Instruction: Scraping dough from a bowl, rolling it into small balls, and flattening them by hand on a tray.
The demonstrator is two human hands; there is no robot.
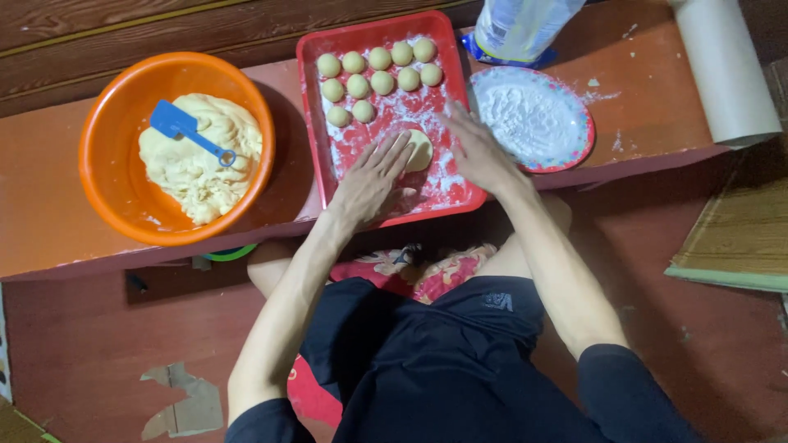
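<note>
A red rectangular tray (312, 98) dusted with flour lies on a low reddish bench. Several small dough balls (380, 71) sit in rows at its far end. A flattened dough disc (420, 150) lies near the tray's front. My left hand (371, 176) rests flat on the tray, fingers spread, fingertips touching the disc's left edge. My right hand (476, 148) lies flat just right of the disc, fingers pointing toward the balls. Neither hand grips anything.
An orange bowl (115, 115) at left holds a dough mass (197, 156) with a blue scraper (189, 131) on it. A floured plate (533, 119) sits right of the tray, a plastic bag (521, 29) behind it. A pale roll (726, 70) lies far right.
</note>
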